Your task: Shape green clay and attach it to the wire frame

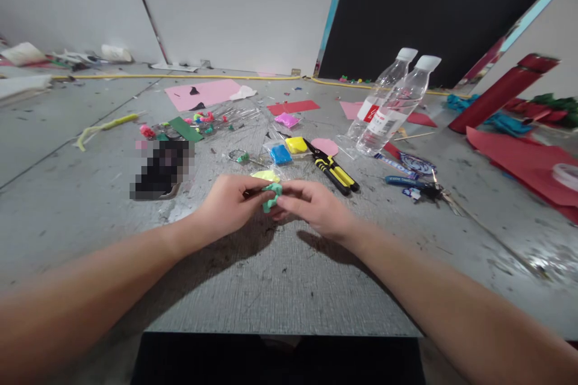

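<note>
Both hands meet over the near middle of the grey table. Between their fingertips is a small lump of green modelling clay (273, 197), uneven in shape. My left hand (232, 201) pinches it from the left, and my right hand (311, 201) presses on it from the right with thumb and fingers. Just behind the fingers lies a pale yellow piece (266, 175), partly hidden. Beyond it sit a blue clay packet (280, 154) and a yellow clay packet (296, 144). Black-and-yellow pliers (336, 171) lie to the right of these.
Two plastic bottles (388, 111) stand at the right, near a red flask (503, 93) that leans. Blue-handled pliers (409, 182) and red paper (524, 162) lie further right. To the left are a blurred-out dark object (162, 171), green paper (185, 129) and pink paper (208, 93).
</note>
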The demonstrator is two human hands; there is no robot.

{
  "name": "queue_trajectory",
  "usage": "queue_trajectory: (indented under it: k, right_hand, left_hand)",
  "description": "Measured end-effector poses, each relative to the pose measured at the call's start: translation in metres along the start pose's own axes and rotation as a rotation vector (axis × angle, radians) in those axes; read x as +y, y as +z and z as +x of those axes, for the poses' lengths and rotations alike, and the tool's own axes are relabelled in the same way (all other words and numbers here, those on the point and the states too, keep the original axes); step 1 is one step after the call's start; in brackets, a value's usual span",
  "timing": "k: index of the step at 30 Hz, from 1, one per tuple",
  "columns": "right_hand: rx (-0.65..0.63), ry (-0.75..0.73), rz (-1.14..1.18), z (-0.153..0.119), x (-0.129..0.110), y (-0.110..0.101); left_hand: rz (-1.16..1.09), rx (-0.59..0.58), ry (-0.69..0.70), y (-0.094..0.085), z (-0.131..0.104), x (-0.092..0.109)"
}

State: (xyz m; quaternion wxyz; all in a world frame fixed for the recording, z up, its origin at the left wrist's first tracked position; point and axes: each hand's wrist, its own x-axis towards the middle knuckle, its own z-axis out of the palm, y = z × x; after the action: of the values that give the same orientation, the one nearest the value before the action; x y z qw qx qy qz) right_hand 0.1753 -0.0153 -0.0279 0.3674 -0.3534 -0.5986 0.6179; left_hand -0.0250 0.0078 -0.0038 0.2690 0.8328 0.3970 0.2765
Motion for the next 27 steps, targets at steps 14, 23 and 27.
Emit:
queue_trajectory:
  k: [14, 23, 27]
  right_hand:
    - [0.16, -0.004, -0.349, 0.001, -0.002, -0.006]
    - [0.131, -0.274, -0.798, -0.001, -0.008, -0.016]
    - [0.038, -0.323, -0.843, -0.004, -0.009, -0.011]
  left_hand:
    - [-0.404, -0.057, -0.257, 0.009, -0.001, -0.001]
    - [-0.625, -0.059, -0.302, 0.012, -0.002, -0.007]
    - [-0.449, -0.009, -0.242, 0.006, 0.001, -0.006]
